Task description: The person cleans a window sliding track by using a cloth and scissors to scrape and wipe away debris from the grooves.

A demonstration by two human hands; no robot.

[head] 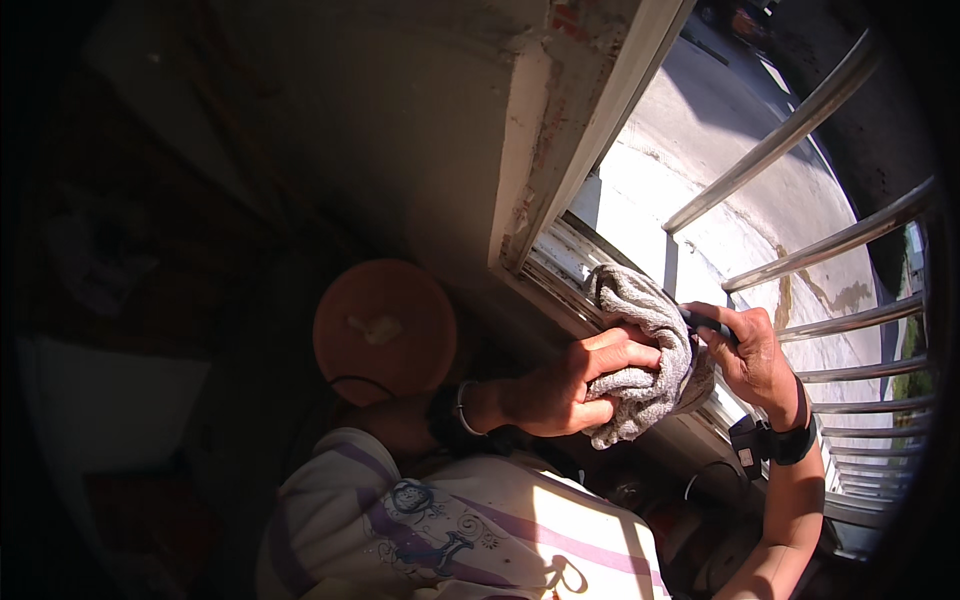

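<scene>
A crumpled grey terry cloth [645, 352] lies bunched over the window sill track [562, 259]. My left hand [577, 379] grips the cloth from the room side, its fingers pressed into the folds. My right hand [742, 345] holds a black handle [705, 324] between thumb and fingers at the cloth's outer edge. The far end of that handled tool is hidden behind or under the cloth, so its kind cannot be told.
Curved metal window bars [780, 142] run along the outer side of the sill. An orange plastic bucket [384, 330] with something pale in it stands below on the left. The wall edge [517, 150] beside the window frame has chipped plaster.
</scene>
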